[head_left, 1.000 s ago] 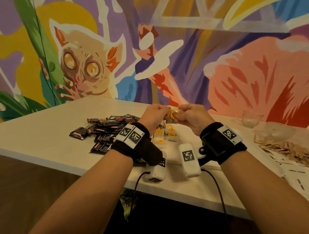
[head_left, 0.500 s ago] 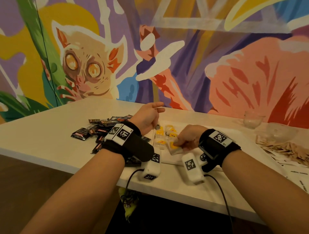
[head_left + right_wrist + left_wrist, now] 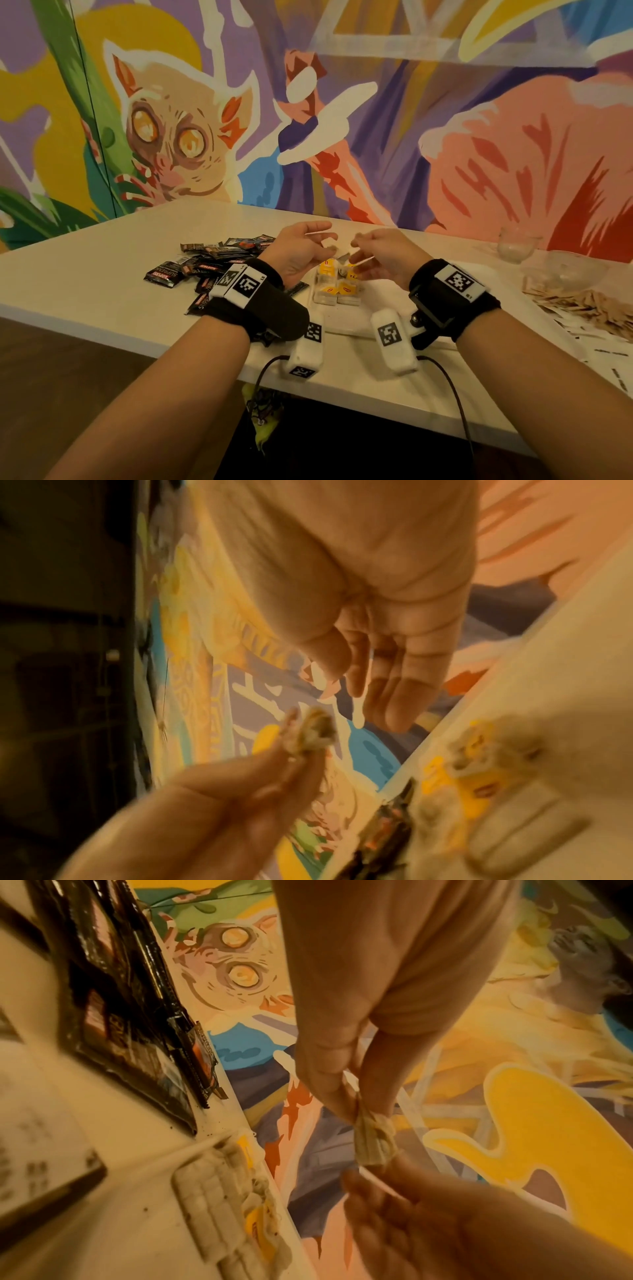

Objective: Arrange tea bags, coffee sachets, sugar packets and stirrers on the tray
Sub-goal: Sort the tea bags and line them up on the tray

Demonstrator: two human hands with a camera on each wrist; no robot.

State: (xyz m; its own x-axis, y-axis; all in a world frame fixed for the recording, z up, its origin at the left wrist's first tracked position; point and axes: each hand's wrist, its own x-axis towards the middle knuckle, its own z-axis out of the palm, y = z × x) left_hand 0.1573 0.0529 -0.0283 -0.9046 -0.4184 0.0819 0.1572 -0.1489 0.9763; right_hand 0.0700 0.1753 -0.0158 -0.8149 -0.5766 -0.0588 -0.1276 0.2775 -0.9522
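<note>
With the left hand (image 3: 346, 1069) pinching a crumpled tea bag (image 3: 373, 1139) and the right hand (image 3: 387, 647) grip released, lay it flat beside the tea bags (image 3: 337, 284) near the table (image 3: 102, 274) front edge.

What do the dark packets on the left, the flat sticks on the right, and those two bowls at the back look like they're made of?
The dark packets look like glossy foil or plastic film: light glints off their creased faces. The flat sticks look like pale bare wood, matt and tan. The two bowls look like clear glass or clear plastic; the wall shows through them, and I cannot tell which.
</note>
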